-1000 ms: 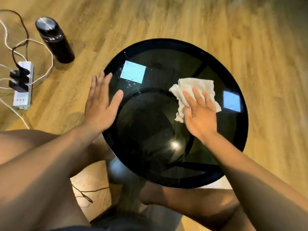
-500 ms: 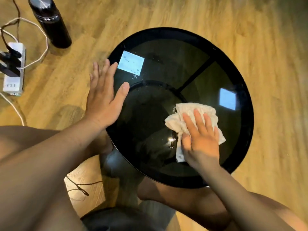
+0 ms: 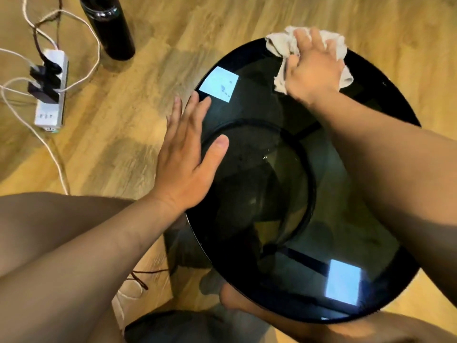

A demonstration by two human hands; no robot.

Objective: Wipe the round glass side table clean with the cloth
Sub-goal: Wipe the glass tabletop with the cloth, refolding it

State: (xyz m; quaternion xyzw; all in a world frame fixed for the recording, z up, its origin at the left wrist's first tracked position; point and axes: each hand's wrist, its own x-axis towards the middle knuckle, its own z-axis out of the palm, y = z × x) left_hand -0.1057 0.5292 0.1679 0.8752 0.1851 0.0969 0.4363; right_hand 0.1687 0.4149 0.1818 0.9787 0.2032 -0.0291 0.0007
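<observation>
**Inspector:** Report the scene, largest item first.

**Assistant:** The wooden floor point(image 3: 148, 100) fills the view; on it stands the round glass side table point(image 3: 259, 189), dark and glossy, occupying the centre and right; two pale rectangular reflections show on the glass, one near the far left rim, one near the close right rim; small droplets or specks sit near the middle of the top.

**Inspector:** The person?

**Assistant:** Both bare forearms enter from the near edge; a bare foot shows through and below the near rim of the glass.

**Inspector:** State of the hands?

**Assistant:** The left hand point(image 3: 185, 164) lies flat, palm down, fingers spread apart, on the left rim of the table; it grips nothing; the thumb points inward over the glass. The right hand point(image 3: 312, 68) presses down on the cloth point(image 3: 282, 43) at the far rim; the fingers lie extended over the fabric, pinning it to the glass; motion blur hides whether any finger curls around it.

**Inspector:** Location of the cloth?

**Assistant:** At the far edge of the table top, crumpled, off-white; part of it overhangs the rim; folds stick out to the left and right of the hand.

**Inspector:** Remaining items?

**Assistant:** A black bottle point(image 3: 108, 26) stands upright on the floor, far left of the table, well apart from it; a white power strip point(image 3: 50, 92) lies further left, with black plugs seated in it; pale cables point(image 3: 81, 75) loop around it.
</observation>
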